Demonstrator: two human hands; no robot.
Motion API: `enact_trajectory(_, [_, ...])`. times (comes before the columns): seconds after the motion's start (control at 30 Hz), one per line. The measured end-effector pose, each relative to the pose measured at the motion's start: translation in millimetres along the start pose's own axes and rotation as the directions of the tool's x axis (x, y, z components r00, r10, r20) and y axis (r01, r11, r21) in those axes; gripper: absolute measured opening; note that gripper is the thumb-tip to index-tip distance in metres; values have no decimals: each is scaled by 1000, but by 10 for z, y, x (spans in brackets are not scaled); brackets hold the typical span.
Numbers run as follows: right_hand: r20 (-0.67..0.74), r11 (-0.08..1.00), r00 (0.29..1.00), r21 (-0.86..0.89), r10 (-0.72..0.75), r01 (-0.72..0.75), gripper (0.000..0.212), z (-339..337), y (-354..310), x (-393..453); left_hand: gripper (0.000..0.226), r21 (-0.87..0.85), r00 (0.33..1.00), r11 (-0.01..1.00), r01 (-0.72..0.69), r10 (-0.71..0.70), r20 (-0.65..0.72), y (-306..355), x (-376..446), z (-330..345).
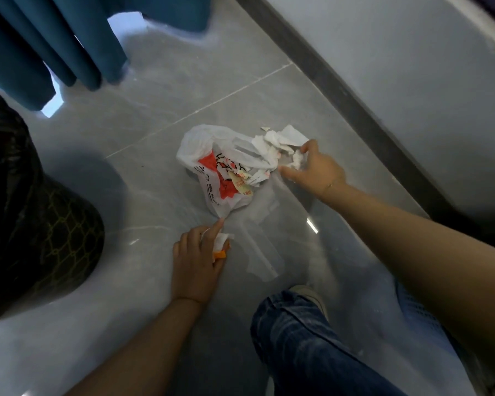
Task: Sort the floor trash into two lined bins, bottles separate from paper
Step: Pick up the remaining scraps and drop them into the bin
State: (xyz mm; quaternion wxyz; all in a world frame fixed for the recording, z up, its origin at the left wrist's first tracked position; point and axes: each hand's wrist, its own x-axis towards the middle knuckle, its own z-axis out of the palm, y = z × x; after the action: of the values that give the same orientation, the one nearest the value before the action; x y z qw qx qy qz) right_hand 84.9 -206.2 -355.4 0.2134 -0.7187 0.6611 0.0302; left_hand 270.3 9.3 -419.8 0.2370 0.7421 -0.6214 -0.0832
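Head cam looks down at a grey tiled floor (160, 90) with the trash pile pretty much dead centre. It's a white plastic bag (212, 155) with red and black print, and torn paper scraps (280, 140) bunched on its 2 o'clock side. The right hand (316, 170) is in those scraps, fingers curled onto a little white wad of paper at the pile's 3 o'clock edge. The left hand (196, 261) sits at 6 o'clock from the bag, fingers clenched around a crumpled white tissue with an orange scrap (220, 245) poking out, index finger stretched up so it's just about touching the bag's bottom tip. A black-lined bin (26, 212) with yellowish mesh showing through the liner is over at 9 o'clock, well apart from the pile. Teal curtains (40, 44) hang at 11 o'clock, a jeans-clad knee (300, 338) sits at 5 o'clock, and something blue and perforated is beside it, can't tell what.
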Motion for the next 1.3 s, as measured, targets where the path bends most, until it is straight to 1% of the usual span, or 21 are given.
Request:
enact_trajectory(0.1, [90,994,996,-109,-13,23,54,175,50,-61,46,-7,1000,1000,3,-3,-12,-9,-2,12])
enact_trajectory(0.17, [68,996,997,-81,-25,30,46,244,54,-109,47,-3,1000,1000,2,-2,-8,-21,-6,27])
enact_trajectory(0.23, [48,1000,999,-5,-8,9,35,272,65,-185,48,1,1000,1000,5,-5,-3,-38,-9,38])
enact_trajectory(0.33, [63,989,997,138,36,-44,21,306,104,-355,48,0,1000,1000,7,-7,-6,-47,-12,43])
enact_trajectory(0.4, [85,948,995,308,52,-75,23,319,80,-514,48,-33,1000,999,21,-21,9,-46,-16,34])
enact_trajectory(0.47, [108,849,993,519,50,-99,26,276,-20,-674,48,-107,998,992,62,-59,33,-35,-13,-8])
enact_trajectory(0.53, [153,728,988,674,30,-127,16,173,-147,-844,47,-195,992,973,120,-110,60,0,14,-42])
enact_trajectory(0.57, [182,678,983,722,11,-141,8,92,-230,-950,45,-242,985,956,167,-154,73,15,18,-90])
enact_trajectory(0.6, [204,654,979,742,-10,-148,7,-8,-307,-1045,44,-311,973,923,227,-201,113,52,42,-159])
enact_trajectory(0.63, [215,657,976,741,-35,-140,14,-96,-348,-1100,41,-396,956,871,289,-243,164,100,83,-228])
enact_trajectory(0.7, [203,670,975,737,-91,-91,18,-284,-442,-1209,35,-548,928,749,372,-278,248,204,139,-449])
enact_trajectory(0.73, [202,655,973,751,-108,-83,18,-388,-517,-1278,32,-590,922,708,387,-283,264,254,148,-621])
enact_trajectory(0.8, [247,570,962,810,-120,-137,22,-594,-651,-1347,29,-640,924,666,383,-285,256,364,183,-913])
enact_trajectory(0.87, [333,488,930,844,-153,-222,41,-819,-811,-1410,30,-685,916,613,394,-321,239,470,202,-1216])
enact_trajectory(0.9, [380,489,904,837,-194,-247,46,-958,-922,-1460,31,-722,912,572,390,-345,219,525,208,-1406])
enact_trajectory(0.97, [455,546,842,801,-289,-246,41,-1248,-1151,-1535,32,-776,914,528,346,-378,151,621,249,-1800])
enact_trajectory(1.07, [484,666,803,730,-348,-151,22,-1710,-1549,-1670,27,-763,920,593,259,-392,8,675,345,-2426])
enact_trajectory(1.17, [474,751,782,660,-404,-12,26,-2088,-2054,-1833,26,-722,907,655,223,-412,-93,627,538,-3048])
enact_trajectory(1.2, [467,754,776,657,-423,16,28,-2175,-2250,-1899,27,-668,907,704,240,-409,-104,576,638,-3243])
enact_trajectory(1.23, [463,749,771,662,-437,27,29,-2211,-2419,-1947,28,-611,908,740,282,-411,-79,504,740,-3386])
enact_trajectory(1.3, [461,706,746,708,-480,16,29,-2226,-2776,-2072,24,-543,897,753,373,-442,3,239,866,-3682])
